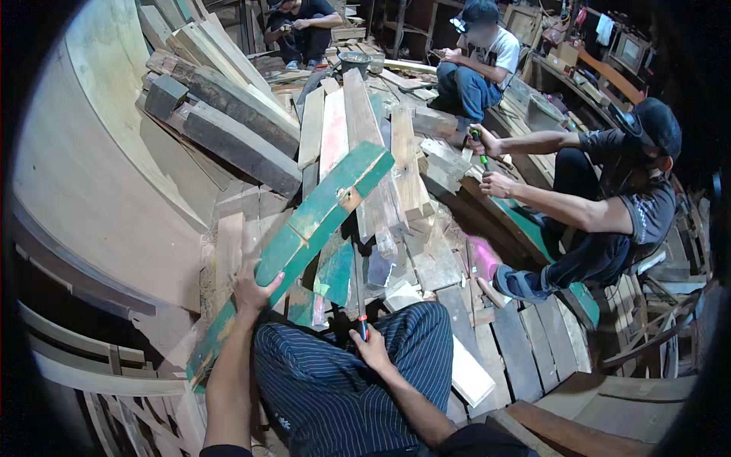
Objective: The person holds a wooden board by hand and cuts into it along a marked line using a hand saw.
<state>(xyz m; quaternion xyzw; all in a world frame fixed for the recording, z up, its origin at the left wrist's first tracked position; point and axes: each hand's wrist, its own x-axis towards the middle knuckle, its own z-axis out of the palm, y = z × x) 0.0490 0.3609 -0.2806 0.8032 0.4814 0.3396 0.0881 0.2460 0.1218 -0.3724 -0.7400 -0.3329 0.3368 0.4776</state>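
My left hand [255, 291] grips a long green-painted wooden beam [304, 228] near its lower part, the thumb over its edge. The beam slants from beside my left leg up to the right, with bare chipped wood showing through the paint. Low between my knees, my right hand [371, 346] is closed round a hand tool with a red-and-black handle [363, 326]. Its long narrow shaft [355, 278] points away from me, below the beam; I cannot tell the tool's exact kind. A green-painted offcut [333, 273] lies beside the shaft.
Loose planks [358, 114] cover the floor ahead. Thick timbers [228, 129] are piled at the left beside a large curved panel [114, 190]. To the right, a person [609, 190] holds a green-and-black tool [480, 148]. Two people crouch farther back near a dark bucket [354, 61].
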